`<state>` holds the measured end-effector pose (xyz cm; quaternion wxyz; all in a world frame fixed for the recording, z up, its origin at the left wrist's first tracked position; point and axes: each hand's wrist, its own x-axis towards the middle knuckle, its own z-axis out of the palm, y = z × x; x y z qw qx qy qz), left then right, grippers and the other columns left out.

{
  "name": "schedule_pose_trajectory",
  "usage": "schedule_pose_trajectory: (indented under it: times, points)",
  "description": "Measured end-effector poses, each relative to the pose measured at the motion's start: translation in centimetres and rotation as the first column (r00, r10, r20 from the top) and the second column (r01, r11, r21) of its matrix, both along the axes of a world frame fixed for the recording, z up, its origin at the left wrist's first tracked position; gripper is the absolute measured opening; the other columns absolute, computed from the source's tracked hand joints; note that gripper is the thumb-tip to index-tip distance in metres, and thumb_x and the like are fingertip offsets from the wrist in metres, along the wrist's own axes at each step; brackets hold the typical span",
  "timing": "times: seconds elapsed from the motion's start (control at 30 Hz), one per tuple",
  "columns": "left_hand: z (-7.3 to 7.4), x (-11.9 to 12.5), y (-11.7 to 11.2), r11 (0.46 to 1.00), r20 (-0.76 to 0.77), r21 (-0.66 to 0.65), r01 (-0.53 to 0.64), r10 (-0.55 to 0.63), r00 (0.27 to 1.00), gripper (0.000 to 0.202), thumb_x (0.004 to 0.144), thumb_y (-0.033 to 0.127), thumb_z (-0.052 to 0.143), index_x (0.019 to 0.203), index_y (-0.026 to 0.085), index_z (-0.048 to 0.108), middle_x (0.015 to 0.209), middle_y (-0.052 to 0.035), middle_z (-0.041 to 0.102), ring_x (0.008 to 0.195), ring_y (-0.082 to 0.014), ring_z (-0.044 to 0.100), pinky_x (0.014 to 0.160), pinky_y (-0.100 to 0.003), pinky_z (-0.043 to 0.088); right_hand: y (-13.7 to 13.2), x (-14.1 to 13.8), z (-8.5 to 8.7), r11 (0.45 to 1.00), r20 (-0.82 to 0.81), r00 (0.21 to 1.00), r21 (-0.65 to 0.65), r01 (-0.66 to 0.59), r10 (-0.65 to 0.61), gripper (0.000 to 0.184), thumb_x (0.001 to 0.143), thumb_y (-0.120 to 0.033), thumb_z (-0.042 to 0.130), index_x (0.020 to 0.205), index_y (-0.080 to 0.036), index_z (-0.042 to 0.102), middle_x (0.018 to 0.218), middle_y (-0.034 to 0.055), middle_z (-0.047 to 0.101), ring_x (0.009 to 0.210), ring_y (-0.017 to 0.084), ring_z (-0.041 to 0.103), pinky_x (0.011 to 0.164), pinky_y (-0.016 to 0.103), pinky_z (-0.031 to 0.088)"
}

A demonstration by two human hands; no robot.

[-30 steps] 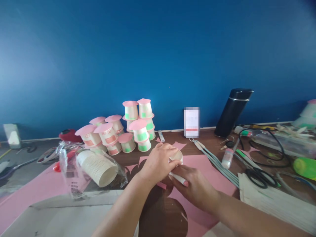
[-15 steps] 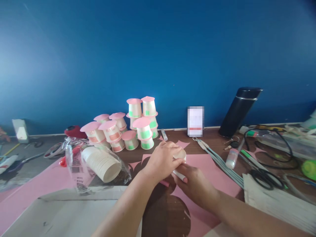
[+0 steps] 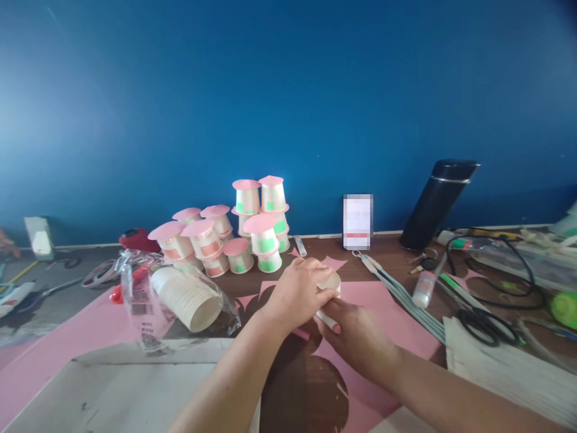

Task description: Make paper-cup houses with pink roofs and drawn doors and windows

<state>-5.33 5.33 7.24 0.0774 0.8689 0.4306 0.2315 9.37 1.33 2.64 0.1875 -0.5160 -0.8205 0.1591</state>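
My left hand (image 3: 295, 294) is closed over a small white paper cup (image 3: 330, 282) that stands upside down on a pink paper sheet (image 3: 383, 313). My right hand (image 3: 356, 334) lies just below it, fingers curled round a white marker with a pink tip (image 3: 328, 321) held against the cup's rim. Round holes are cut out of the pink sheet beneath my wrists, showing brown tabletop (image 3: 297, 391).
Several finished cup houses with pink lids (image 3: 225, 234) are stacked by the blue wall. A plastic sleeve of plain cups (image 3: 187, 297) lies at left. A black flask (image 3: 435, 201), glue bottle (image 3: 424, 288), black scissors (image 3: 482, 325), cables and stacked paper (image 3: 509, 367) fill the right side.
Both hands stay on the cup with only slight shifts. The view has drifted a little, so everything sits slightly further right than a second ago.
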Motion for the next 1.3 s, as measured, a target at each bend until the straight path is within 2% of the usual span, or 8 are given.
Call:
schedule_pose_trajectory:
  times: [0.2,0.37,0.5,0.67,0.8,1.1,1.3]
  points:
    - [0.0,0.0,-0.1,1.000,0.010,-0.010,0.000,0.000,1.000,0.024,0.084,0.035,0.060,0.104,0.023,0.068,0.101,-0.0035,0.067,0.094,-0.0216,0.056,0.087,-0.035,0.044,-0.5,0.3,0.4,0.999,-0.021,0.999,-0.008,-0.031,0.031,0.023,0.088,-0.021,0.046,0.102,-0.025,0.062,0.097,0.0036,0.072,0.067,0.017,0.068,0.063,0.025,0.046]
    - [-0.2,-0.1,0.0,1.000,0.015,-0.009,-0.009,0.009,1.000,0.021,0.084,0.035,0.060,0.100,0.023,0.068,0.100,-0.0035,0.066,0.094,-0.0220,0.057,0.086,-0.035,0.045,-1.2,0.9,0.7,0.999,-0.028,0.998,-0.007,-0.051,0.051,0.023,0.090,-0.024,0.044,0.100,-0.026,0.065,0.091,0.0034,0.073,0.067,0.016,0.068,0.060,0.024,0.046]
    - [-0.2,-0.1,0.1,1.000,0.020,0.004,0.013,-0.013,1.000,0.020,0.085,0.034,0.059,0.097,0.021,0.068,0.098,-0.0039,0.066,0.093,-0.0210,0.058,0.088,-0.035,0.043,-1.5,1.5,0.3,0.999,-0.026,0.999,0.000,-0.042,0.042,0.024,0.090,-0.027,0.046,0.103,-0.028,0.066,0.087,0.0026,0.072,0.069,0.018,0.068,0.060,0.025,0.046]
    - [0.0,0.0,0.0,1.000,0.025,0.001,0.008,-0.008,1.000,0.023,0.085,0.035,0.060,0.101,0.021,0.068,0.099,-0.0037,0.066,0.093,-0.0214,0.057,0.085,-0.034,0.044,-1.7,2.2,-0.6,0.999,-0.013,1.000,0.027,-0.021,0.021,0.029,0.088,-0.026,0.048,0.112,-0.032,0.064,0.094,0.0019,0.073,0.077,0.020,0.070,0.063,0.027,0.049]
    - [0.0,0.0,-0.1,1.000,0.019,0.005,0.009,-0.009,1.000,0.026,0.085,0.036,0.060,0.105,0.021,0.067,0.099,-0.0035,0.067,0.092,-0.0214,0.057,0.083,-0.034,0.044,-1.8,2.5,-0.7,0.999,-0.001,1.000,0.040,-0.005,0.005,0.028,0.088,-0.026,0.047,0.109,-0.032,0.065,0.092,0.0017,0.073,0.076,0.020,0.070,0.062,0.027,0.048]
    - [-0.2,-0.1,0.0,1.000,0.015,0.007,0.009,-0.009,1.000,0.025,0.085,0.037,0.060,0.102,0.021,0.068,0.099,-0.0044,0.066,0.092,-0.0223,0.057,0.085,-0.035,0.044,-1.9,3.2,-0.8,0.999,0.032,0.999,0.054,0.006,-0.007,0.024,0.090,-0.028,0.047,0.105,-0.031,0.066,0.090,0.0014,0.072,0.077,0.020,0.070,0.063,0.027,0.049]
    - [-0.3,-0.1,0.0,1.000,0.036,-0.009,-0.006,0.006,0.999,0.026,0.085,0.037,0.059,0.104,0.022,0.068,0.099,-0.0040,0.066,0.093,-0.0225,0.056,0.082,-0.034,0.045,-2.2,3.4,-0.4,0.995,-0.064,0.998,0.098,-0.020,0.026,0.024,0.090,-0.026,0.048,0.103,-0.028,0.068,0.087,0.0032,0.073,0.075,0.019,0.071,0.067,0.027,0.054]
